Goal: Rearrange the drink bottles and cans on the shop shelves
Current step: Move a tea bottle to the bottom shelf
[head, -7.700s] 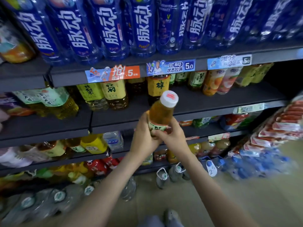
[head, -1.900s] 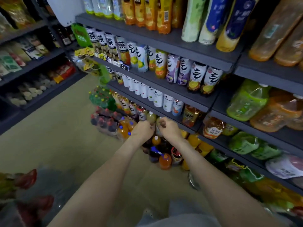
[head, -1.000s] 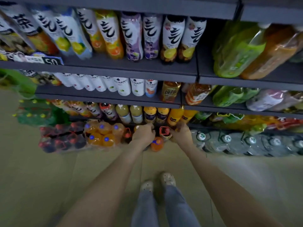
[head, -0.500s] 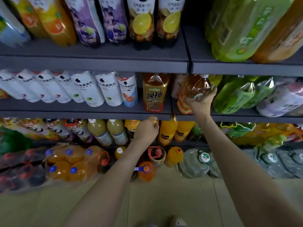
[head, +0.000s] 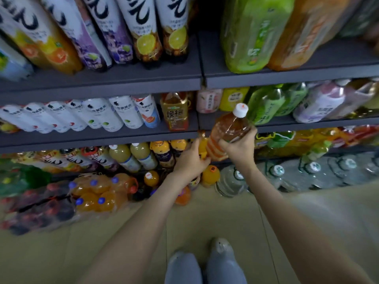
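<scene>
Right hand snug around amber bottle

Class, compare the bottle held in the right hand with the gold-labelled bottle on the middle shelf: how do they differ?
The held bottle is tilted, gripped by the right hand off the shelf; the gold-labelled bottle stands untouched on that shelf. The held bottle's label is orange-striped, the other's gold with dark characters. Both hold amber drink.
</scene>
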`<state>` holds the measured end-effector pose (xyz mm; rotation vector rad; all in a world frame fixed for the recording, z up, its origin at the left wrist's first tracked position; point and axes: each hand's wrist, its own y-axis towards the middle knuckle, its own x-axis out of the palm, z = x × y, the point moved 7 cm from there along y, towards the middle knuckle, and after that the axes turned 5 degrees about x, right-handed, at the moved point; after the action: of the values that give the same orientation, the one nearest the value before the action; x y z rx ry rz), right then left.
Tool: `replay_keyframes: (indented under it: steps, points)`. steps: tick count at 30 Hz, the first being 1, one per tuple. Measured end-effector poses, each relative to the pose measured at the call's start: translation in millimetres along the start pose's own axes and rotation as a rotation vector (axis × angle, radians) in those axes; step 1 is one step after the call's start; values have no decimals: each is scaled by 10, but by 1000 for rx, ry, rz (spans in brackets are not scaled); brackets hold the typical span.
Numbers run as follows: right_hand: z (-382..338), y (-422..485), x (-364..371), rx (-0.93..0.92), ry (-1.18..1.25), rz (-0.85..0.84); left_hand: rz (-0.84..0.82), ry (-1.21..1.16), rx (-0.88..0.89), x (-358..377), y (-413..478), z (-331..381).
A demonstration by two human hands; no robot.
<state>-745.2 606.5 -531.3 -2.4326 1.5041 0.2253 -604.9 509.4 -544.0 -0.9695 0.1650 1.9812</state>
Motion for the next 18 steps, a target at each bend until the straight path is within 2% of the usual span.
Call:
replay_keyframes:
  steps: [3, 6, 10, 18]
  points:
    - [-230, -370, -474, 69, 36, 4, -117, -100, 51, 142, -232, 605]
    - [-427, -574, -1055, 119, 52, 46, -126, -201, 111, 267, -380, 1175]
    - [-622, -629, -1920, 133, 16, 63, -167, -168, 135, 588, -493, 1884]
    - [-731, -397, -3811, 139, -10, 217, -336, -159, 324, 1417, -605, 3783]
